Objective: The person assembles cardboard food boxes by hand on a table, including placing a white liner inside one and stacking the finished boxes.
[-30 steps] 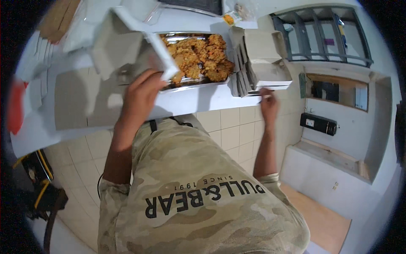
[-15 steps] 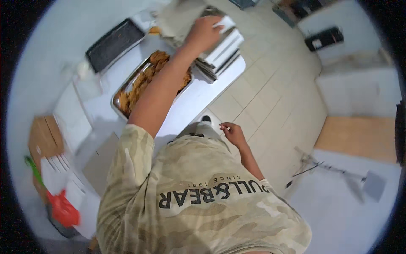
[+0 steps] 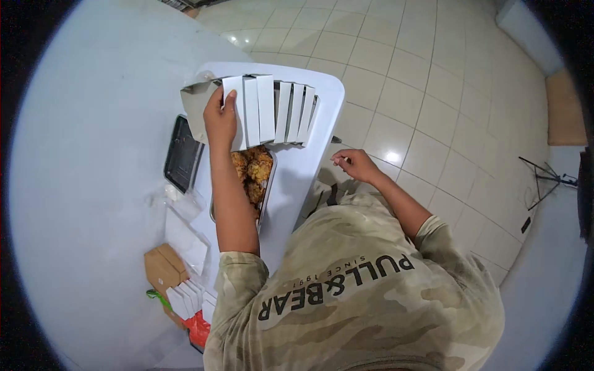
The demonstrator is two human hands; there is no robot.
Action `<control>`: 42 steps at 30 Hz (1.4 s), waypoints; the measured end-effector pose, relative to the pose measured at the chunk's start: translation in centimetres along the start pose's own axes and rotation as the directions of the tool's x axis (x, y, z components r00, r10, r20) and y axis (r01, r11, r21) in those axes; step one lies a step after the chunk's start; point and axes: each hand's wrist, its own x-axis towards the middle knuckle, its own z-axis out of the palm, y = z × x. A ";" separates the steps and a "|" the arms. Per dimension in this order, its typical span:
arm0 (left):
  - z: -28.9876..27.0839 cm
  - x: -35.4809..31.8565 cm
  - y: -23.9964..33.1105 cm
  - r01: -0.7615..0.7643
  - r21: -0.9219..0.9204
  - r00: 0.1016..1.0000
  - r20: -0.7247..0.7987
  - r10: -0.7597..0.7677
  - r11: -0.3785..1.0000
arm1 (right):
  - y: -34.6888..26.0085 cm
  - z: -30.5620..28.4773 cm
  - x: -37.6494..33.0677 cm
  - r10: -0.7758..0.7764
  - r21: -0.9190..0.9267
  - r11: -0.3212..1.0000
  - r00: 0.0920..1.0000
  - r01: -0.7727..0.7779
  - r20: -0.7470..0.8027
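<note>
Taking the view as a clock with twelve at the top, the left hand (image 3: pixel 221 120) is holding the end carton (image 3: pixel 237 127) between ten and eleven o'clock. Its grip is closing firmly over the carton's upper part, the thumb lying on the white face and the fingers going behind it. A grey open flap (image 3: pixel 195 108) is spreading from there toward ten o'clock.

The end carton is standing at the nine o'clock end of a row of cartons (image 3: pixel 266 111), white and grey, which are leaning close together at eleven o'clock on the white bench (image 3: pixel 291 179). Just below the row, toward nine o'clock, a metal tray (image 3: pixel 269 187) is holding browned, fried pieces (image 3: pixel 257 170); the left forearm is crossing over it and hiding part of it.

The right hand (image 3: pixel 356 166) is hanging between two and three o'clock, beyond the bench edge and above the tiled floor (image 3: pixel 427 117). Its fingers are curling loosely; whether its grip is closing on something small, I cannot tell.

A black tray (image 3: pixel 181 157) is lying between nine and ten o'clock. Near eight o'clock a brown cardboard box (image 3: pixel 164 266) is resting beside some white folded cartons (image 3: pixel 185 300), and a red bag (image 3: pixel 198 329) is showing at seven.
</note>
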 end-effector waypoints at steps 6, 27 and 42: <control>0.7 0.1 2.0 0.006 0.138 0.999 0.032 -0.011 0.990 | 0.2 -2.6 5.1 -0.121 0.071 0.989 0.990 0.126 -0.071; 0.8 -2.4 1.7 0.182 0.291 0.965 -0.235 -0.115 0.939 | -1.1 -3.6 9.6 -0.327 -0.558 0.785 0.945 0.267 -0.007; -3.0 -5.6 1.0 -0.078 0.144 0.846 -0.515 0.142 0.986 | -5.7 -3.6 11.8 -0.470 -0.597 0.707 0.883 0.378 0.002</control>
